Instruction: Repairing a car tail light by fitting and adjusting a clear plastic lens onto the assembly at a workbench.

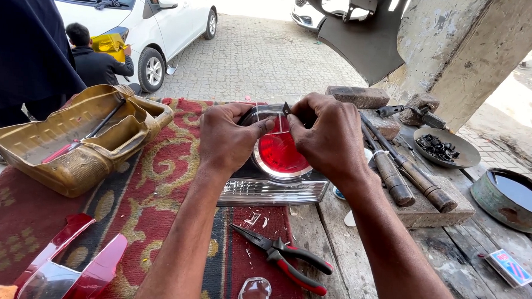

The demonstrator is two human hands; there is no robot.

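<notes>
A car tail light with a round red lens and a clear ribbed lower part stands on the patterned rug. My left hand presses on the lens's upper left rim, thumb against the clear cover. My right hand grips a small dark blade whose tip sticks up at the top edge of the lens. Both hands meet over the light. Red-handled pliers lie on the rug just below it.
A brass-coloured metal pan with tools inside sits at left. Red light fragments and a clear lens piece lie near me. Wooden-handled tools, a dish of black parts, a liquid-filled tin, a crouching person and a white car surround.
</notes>
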